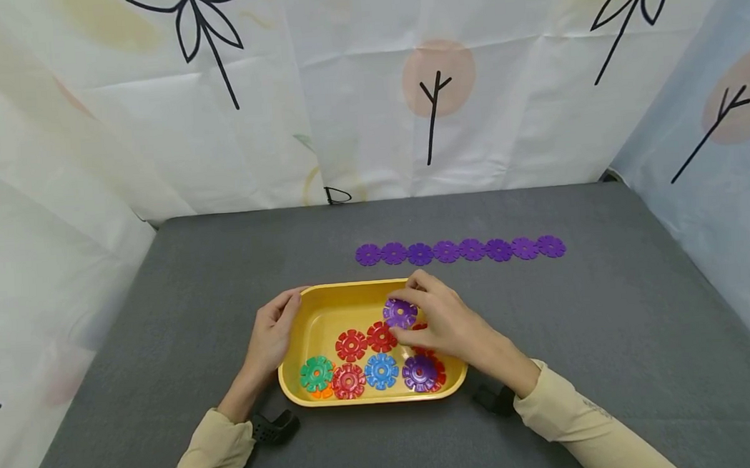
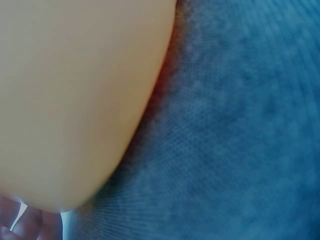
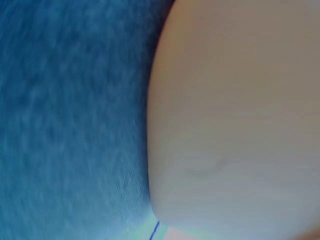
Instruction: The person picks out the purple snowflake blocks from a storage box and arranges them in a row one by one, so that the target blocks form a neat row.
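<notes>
In the head view a yellow tray (image 1: 333,289) holds several flower-shaped plastic discs. My left hand (image 1: 272,337) grips its left end, thumb along the rim. Over the tray's right half, my right hand (image 1: 448,322) pinches a purple flower disc (image 1: 400,313) between thumb and fingers. Below the hand lie another purple disc (image 1: 419,373) and red ones, partly covered. Further left in the tray are a blue disc (image 1: 381,371), a red disc (image 1: 348,381) and a green disc (image 1: 316,373) overlapping an orange one. Both wrist views show mostly blurred skin and cloth.
Behind the tray, a row of purple discs (image 1: 446,252) lies edge to edge across the grey table (image 1: 222,265). A printed white curtain (image 1: 368,120) hangs along the table's far edge and both sides. Dark wrist bands (image 1: 276,427) sit under both wrists.
</notes>
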Motion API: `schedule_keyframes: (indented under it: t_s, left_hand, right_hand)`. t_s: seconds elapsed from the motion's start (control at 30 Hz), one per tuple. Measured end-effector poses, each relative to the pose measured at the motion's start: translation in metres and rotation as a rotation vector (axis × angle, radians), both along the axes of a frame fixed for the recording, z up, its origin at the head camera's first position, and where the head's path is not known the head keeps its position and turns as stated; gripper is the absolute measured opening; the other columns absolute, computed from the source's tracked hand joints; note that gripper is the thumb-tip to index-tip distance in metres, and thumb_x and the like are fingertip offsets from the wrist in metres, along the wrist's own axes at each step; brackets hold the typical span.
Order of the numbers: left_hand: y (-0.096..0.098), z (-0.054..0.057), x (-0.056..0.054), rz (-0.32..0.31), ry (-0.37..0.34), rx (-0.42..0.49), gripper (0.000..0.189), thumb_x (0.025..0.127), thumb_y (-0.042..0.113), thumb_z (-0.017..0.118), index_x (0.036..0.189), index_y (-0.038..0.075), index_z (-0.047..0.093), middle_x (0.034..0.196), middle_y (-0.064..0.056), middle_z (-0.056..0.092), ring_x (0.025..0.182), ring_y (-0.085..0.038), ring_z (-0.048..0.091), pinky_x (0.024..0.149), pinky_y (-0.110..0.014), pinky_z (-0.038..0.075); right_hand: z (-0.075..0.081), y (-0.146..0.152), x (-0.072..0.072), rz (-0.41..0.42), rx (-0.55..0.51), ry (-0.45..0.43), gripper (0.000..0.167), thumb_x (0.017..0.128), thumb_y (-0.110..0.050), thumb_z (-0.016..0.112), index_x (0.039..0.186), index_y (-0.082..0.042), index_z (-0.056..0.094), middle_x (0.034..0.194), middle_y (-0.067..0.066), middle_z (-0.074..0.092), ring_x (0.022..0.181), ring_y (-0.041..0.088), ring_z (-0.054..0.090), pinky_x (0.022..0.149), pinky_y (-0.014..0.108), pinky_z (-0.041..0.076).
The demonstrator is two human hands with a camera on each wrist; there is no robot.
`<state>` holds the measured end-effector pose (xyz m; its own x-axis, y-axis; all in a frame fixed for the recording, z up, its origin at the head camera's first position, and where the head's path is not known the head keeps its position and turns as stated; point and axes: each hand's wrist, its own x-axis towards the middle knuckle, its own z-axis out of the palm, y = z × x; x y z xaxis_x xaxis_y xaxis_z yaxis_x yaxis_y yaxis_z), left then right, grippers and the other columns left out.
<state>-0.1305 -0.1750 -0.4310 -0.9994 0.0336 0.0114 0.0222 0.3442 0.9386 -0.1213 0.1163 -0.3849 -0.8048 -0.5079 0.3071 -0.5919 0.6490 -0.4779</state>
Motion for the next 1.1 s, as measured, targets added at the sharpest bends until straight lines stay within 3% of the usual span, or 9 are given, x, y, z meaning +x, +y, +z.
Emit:
schedule_keyframes:
  t_s: [0.27,0.6,0.9,1.1]
  left_hand:
    - [0.000,0.001,0.001,0.000,-0.008,-0.005,0.042,0.112,0.030,0.041,0.138,0.003,0.060,0.133,-0.019,0.064,0.111,-0.033,0.065,0.085,-0.011,0.054]
    - [0.000,0.000,0.001,-0.005,-0.002,0.018,0.041,0.112,0.029,0.042,0.137,0.002,0.060,0.130,-0.020,0.065,0.107,-0.033,0.066,0.084,-0.014,0.056]
    - [0.000,0.000,0.001,-0.005,-0.013,0.016,0.042,0.112,0.030,0.043,0.139,0.003,0.059,0.132,-0.019,0.064,0.109,-0.033,0.066,0.085,-0.013,0.055]
    - [-0.001,0.000,0.001,-0.009,-0.015,0.018,0.043,0.112,0.031,0.042,0.139,0.002,0.058,0.133,-0.020,0.064,0.111,-0.033,0.065,0.086,-0.012,0.054]
  right_hand:
    - [0.009,0.015,-0.005,-0.049,-0.021,0.036,0.043,0.081,-0.024,0.087,0.119,-0.007,0.074,0.099,0.004,0.057,0.085,0.015,0.050,0.069,0.021,0.048]
    - [0.020,0.039,-0.013,-0.122,-0.043,0.049,0.049,0.081,-0.018,0.087,0.124,0.000,0.072,0.104,0.011,0.059,0.086,0.016,0.057,0.071,0.033,0.058]
    - [0.018,0.083,-0.032,-0.281,0.000,0.062,0.048,0.084,-0.017,0.085,0.126,0.002,0.070,0.103,0.014,0.056,0.086,0.026,0.056,0.070,0.033,0.050]
    - [0.014,0.118,-0.042,-0.379,0.037,0.076,0.047,0.085,-0.016,0.082,0.125,0.005,0.069,0.104,0.021,0.056,0.086,0.033,0.058,0.073,0.045,0.052]
